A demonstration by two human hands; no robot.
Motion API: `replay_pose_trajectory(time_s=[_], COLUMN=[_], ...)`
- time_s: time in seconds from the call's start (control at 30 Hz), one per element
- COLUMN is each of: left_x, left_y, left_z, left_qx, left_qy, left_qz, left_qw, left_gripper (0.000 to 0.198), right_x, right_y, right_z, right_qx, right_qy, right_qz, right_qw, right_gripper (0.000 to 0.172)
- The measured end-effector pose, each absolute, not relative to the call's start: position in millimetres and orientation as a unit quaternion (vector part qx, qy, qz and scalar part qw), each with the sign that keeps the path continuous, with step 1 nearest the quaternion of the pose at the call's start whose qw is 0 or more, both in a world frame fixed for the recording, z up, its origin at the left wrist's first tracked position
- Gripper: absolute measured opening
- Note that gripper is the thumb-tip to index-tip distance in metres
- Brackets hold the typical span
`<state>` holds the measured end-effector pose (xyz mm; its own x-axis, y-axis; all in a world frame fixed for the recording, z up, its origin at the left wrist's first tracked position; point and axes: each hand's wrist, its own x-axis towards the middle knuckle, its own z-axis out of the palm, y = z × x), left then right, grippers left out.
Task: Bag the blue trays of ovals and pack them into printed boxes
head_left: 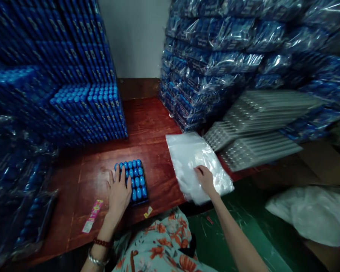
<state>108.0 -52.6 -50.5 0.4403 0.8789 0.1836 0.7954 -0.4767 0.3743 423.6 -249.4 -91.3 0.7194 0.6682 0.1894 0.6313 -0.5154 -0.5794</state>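
Steadying the blue tray [136, 180] flat-palmed with the left hand [118, 192], the right hand [205, 180] pinches the top bag off the near-right bag stack [187, 155] on the desk [147, 124]

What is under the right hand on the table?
The right hand rests on a stack of clear plastic bags, which lies on the red wooden table. How many bags, and anything beneath them, is hidden.

dim room, pale wall [136, 37], reddish wooden tabletop [147, 124].

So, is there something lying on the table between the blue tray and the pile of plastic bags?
Nothing visible. The left hand rests on the blue tray, the right hand on the plastic bags; only bare table lies between them.
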Motion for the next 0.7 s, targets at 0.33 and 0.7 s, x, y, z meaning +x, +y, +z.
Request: replay_pose_trajectory(time_s=[0.33,0.7], left_x=[84,157], left_y=[-66,-101], left_z=[-22,9], left_qx=[0.829,0.949], left_qy=[0.38,0.168], left_qz=[0.382,0.229], left_qw=[0.148,0.139], left_gripper=[0.037,0.089], right_x=[428,421], right_y=[-259,-190], right_z=[-83,15], right_qx=[-0.834,-0.818], right_qy=[-0.466,-0.527], right_qz=[0.081,0.11], right_qw=[0.285,0.203], right_gripper=[0.025,0.035])
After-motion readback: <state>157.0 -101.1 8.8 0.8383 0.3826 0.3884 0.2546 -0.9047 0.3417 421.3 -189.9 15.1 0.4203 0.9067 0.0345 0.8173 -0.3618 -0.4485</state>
